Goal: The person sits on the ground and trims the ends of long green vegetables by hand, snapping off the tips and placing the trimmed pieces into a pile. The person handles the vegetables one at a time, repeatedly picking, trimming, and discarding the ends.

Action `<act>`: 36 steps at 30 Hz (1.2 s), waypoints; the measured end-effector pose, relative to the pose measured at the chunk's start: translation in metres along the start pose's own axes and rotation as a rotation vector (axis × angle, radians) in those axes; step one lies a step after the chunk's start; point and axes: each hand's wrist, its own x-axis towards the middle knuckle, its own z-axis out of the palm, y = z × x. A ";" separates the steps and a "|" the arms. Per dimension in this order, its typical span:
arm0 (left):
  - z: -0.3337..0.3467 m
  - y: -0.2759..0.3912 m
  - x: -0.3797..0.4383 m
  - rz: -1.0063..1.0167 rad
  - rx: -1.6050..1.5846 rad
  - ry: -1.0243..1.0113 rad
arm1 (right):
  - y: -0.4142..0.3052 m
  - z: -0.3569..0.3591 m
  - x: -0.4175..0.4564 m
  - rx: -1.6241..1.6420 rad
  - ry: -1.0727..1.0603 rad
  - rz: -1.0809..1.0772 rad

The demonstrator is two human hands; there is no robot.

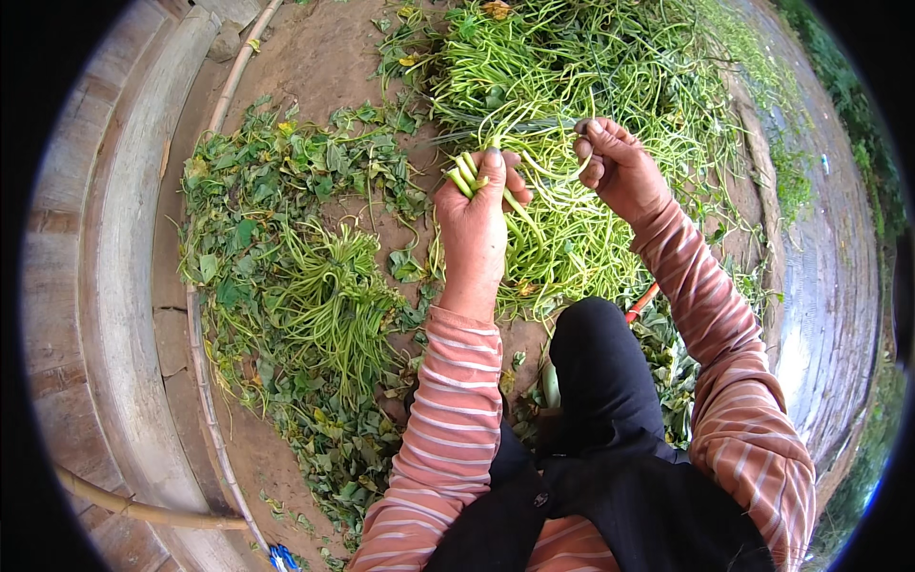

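Several thick green stems are gripped in my left hand, their ends showing beside the thumb. My right hand is raised to the right, thumb and fingertips pinched together near the tip of a thin pale-green stalk that curves from the left hand; whether the fingers close on it is unclear. Beneath and beyond both hands spreads a large heap of long green stalks. To the left, a smaller bunch of stalks lies on heart-shaped green leaves.
A bamboo pole runs along the left side, by a concrete ledge. Another pole crosses the ledge low on the left. A blue object lies at the bottom. A red rod shows beside my knee. Wet paving stretches along the right.
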 end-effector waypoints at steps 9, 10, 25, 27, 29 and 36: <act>-0.001 -0.001 0.000 0.004 -0.014 -0.003 | 0.012 0.002 -0.006 0.172 -0.074 0.046; 0.001 -0.001 0.000 0.007 -0.016 -0.002 | 0.013 0.004 -0.007 0.183 -0.080 0.048; 0.004 0.003 -0.001 -0.013 -0.080 -0.032 | 0.026 0.016 -0.007 0.210 -0.007 0.079; 0.003 0.003 -0.001 -0.014 -0.066 -0.028 | 0.026 0.017 -0.007 0.213 -0.008 0.080; 0.001 0.002 -0.001 -0.009 -0.041 -0.035 | 0.026 0.019 -0.008 0.216 -0.008 0.082; 0.002 0.000 -0.001 0.013 -0.056 -0.038 | 0.027 0.025 -0.012 0.233 0.005 0.120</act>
